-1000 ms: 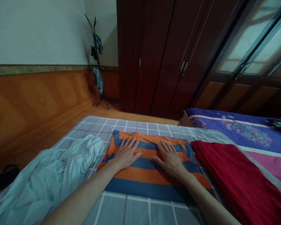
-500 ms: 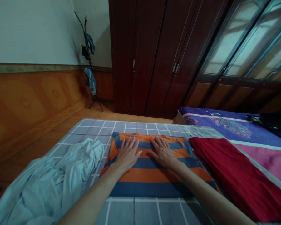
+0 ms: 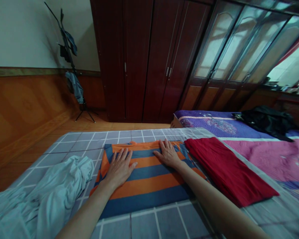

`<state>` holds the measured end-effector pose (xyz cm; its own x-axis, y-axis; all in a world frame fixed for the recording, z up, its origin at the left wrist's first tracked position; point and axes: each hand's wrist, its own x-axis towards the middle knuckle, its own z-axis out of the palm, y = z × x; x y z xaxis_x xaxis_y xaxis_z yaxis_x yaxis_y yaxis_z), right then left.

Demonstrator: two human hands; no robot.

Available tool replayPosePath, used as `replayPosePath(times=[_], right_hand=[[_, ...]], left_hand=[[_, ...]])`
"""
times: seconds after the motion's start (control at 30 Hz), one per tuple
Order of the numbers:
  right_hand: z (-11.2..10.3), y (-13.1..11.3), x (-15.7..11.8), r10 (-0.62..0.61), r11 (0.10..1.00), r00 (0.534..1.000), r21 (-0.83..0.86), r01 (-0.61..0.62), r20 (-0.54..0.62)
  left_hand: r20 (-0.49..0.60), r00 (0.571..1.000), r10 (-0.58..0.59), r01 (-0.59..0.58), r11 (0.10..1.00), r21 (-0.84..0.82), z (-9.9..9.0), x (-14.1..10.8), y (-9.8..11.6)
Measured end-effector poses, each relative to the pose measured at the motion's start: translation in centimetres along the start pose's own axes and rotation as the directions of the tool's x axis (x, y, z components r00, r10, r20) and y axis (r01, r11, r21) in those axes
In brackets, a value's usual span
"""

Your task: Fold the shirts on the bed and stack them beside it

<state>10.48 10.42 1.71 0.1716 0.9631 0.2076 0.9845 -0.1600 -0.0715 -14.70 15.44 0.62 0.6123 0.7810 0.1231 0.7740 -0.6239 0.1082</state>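
Striped shirt (image 3: 149, 172) flat beneath both hands (image 3: 119, 170); contact likely, palms hidden.

Orange-and-blue striped garment (image 3: 147, 172) spread flat under both hands.
Its broad bands run crosswise, passing beneath the left hand (image 3: 121, 167) and the right hand (image 3: 168, 153), and show almost unwrinkled between them. A wide blue band forms the fairly straight edge on the near side of the hands, with an orange band just above it. Beyond the fingertips, the far edge is mostly orange and slightly rumpled. Outward of each hand, the stripes break into slanting orange and blue pieces along the sides, where the fabric looks layered; how it is folded underneath is hidden.
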Motion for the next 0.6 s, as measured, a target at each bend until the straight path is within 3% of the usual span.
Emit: replayPosePath(times=[0.1, 0.17, 0.27, 0.33, 0.4, 0.5, 0.6], right_hand=[[-0.8, -1.8, -1.1, -0.01, 1.0, 1.0, 0.011, 0.01, 0.003], [-1.1, -4.4, -2.8, -0.117, 0.992, 0.993, 0.044, 0.116, 0.014], [-1.0, -8.0, -5.1, -0.367, 0.919, 0.93, 0.162, 0.359, 0.025], [-0.9, -8.7, -5.6, -0.415, 0.898, 0.909, 0.184, 0.4, 0.049], [-0.9, -7.2, -5.2, -0.342, 0.935, 0.936, 0.134, 0.33, 0.084], [-1.5, -1.8, -3.8, -0.135, 0.991, 0.987, 0.035, 0.133, 0.089], [-2.3, 3.2, -2.9, 0.017, 1.0, 0.998, -0.019, -0.016, 0.058]], left_hand=[[-0.02, 1.0, -0.008, 0.008, 1.0, 0.011, 0.2, 0.0, 0.0], [-0.03, 1.0, -0.006, 0.006, 1.0, 0.024, 0.3, 0.1, 0.0], [-0.02, 1.0, 0.005, -0.004, 0.998, 0.055, 0.4, 0.1, -0.1], [-0.004, 1.0, 0.002, -0.002, 0.997, 0.078, 0.4, 0.0, -0.1], [0.001, 1.0, -0.004, 0.004, 0.996, 0.088, 0.4, 0.0, -0.1], [0.001, 1.0, -0.007, 0.007, 0.997, 0.076, 0.5, 0.0, -0.2], [-0.003, 1.0, -0.008, 0.008, 0.998, 0.069, 0.6, 0.1, -0.3]])
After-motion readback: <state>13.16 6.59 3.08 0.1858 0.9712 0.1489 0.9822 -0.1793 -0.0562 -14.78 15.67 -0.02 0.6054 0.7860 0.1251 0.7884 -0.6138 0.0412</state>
